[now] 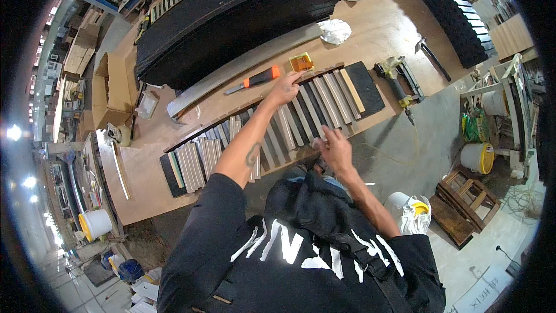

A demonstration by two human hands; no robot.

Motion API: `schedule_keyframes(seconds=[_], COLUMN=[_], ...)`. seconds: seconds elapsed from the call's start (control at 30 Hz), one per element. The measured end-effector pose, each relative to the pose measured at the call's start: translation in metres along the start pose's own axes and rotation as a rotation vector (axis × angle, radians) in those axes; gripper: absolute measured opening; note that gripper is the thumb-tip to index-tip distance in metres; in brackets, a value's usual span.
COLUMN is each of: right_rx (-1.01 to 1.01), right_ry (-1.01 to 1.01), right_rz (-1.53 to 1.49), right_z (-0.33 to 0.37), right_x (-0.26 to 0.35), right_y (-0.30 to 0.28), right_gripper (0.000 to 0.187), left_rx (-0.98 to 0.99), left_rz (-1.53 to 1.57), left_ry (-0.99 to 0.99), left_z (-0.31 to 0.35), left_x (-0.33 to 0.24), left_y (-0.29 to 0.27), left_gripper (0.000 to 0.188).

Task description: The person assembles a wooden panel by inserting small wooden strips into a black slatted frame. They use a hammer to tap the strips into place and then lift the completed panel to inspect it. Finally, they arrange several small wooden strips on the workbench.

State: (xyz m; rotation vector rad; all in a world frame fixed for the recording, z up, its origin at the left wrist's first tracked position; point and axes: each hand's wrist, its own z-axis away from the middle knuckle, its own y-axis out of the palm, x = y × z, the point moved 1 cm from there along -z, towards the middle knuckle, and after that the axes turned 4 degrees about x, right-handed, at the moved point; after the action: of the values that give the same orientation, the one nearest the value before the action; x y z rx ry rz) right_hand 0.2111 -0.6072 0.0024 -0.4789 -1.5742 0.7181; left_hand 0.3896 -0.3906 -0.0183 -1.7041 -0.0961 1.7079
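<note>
A row of narrow grey and wood-toned slats (189,165) lies crosswise on a long black backing panel (363,88), with narrow gaps between several of them. At the slats' far ends, right of the middle, my left hand (284,90) reaches down with its fingers drawn together; what they grip, if anything, is hidden. My right hand (337,149) hovers at the near ends of the slats with bent fingers, blurred by motion. Just beyond my left hand lie an orange and black utility knife (263,76) and a small yellow box (301,61).
Stacked black panels (231,17) fill the far side of the workbench (145,197). A nail gun (399,81) with its hose lies at the right edge, beside a dark hammer-like tool (433,58). An open cardboard box (113,90) stands left; a white bucket (399,204) sits on the floor.
</note>
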Motion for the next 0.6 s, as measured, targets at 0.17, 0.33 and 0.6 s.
schedule_keyframes(seconds=[0.17,0.33,0.6], right_rx=[0.14,0.09,-0.152], right_ry=[-0.085,0.003,0.121], right_rz=[0.125,0.079,0.151], right_z=[0.012,0.006,0.006], right_x=[0.061,0.062,0.013], right_y=[0.049,0.063,0.005], right_gripper=[0.041,0.019,0.017], left_rx=[-0.098,-0.112,-0.102], left_rz=[0.004,-0.045,-0.004], left_ry=[-0.006,0.04,0.062], left_z=[0.047,0.06,0.059], left_x=[0.034,0.04,0.053], left_y=[-0.025,-0.031,-0.024], left_gripper=[0.051,0.057,0.057])
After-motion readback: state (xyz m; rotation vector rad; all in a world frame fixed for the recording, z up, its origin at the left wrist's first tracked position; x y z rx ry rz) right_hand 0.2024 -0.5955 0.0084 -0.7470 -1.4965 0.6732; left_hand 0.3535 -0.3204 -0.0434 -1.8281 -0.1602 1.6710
